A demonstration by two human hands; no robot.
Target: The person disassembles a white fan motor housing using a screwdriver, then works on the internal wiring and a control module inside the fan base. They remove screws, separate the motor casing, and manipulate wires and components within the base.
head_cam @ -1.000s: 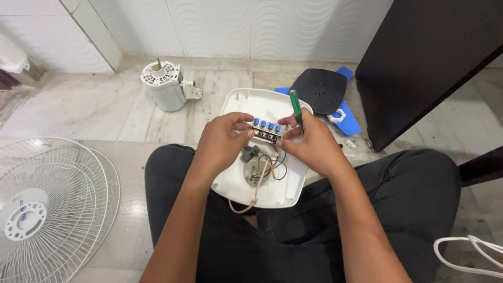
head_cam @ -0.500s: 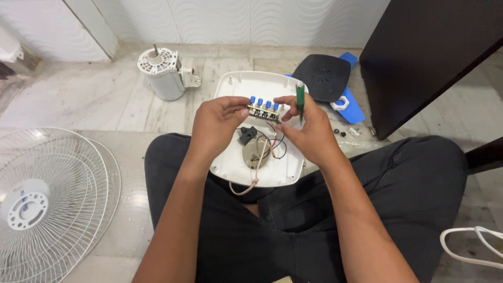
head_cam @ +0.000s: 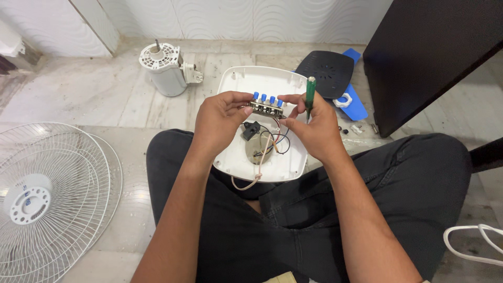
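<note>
Both hands hold a small metal switch block [head_cam: 266,106] with several blue push buttons, one hand at each end. My left hand [head_cam: 219,121] pinches its left end. My right hand [head_cam: 313,127] grips the right end and also clasps a green-handled screwdriver [head_cam: 310,96], handle pointing up. Thin coloured wires [head_cam: 276,141] run from the block down into a white plastic fan base shell [head_cam: 264,161] that rests on my lap, its hollow inside facing up. A small black part [head_cam: 251,129] sits inside the shell.
A white fan motor [head_cam: 163,69] stands on the marble floor at the back left. White wire fan guards [head_cam: 50,194] lie at the left. A black cover [head_cam: 328,66] on a blue plate, a white nut [head_cam: 343,100] and a dark cabinet [head_cam: 429,57] are at the right. A white cable [head_cam: 474,243] lies at the lower right.
The view has shifted slightly. My hands keep hold of the switch block over the shell, and the screwdriver stays in my right hand.
</note>
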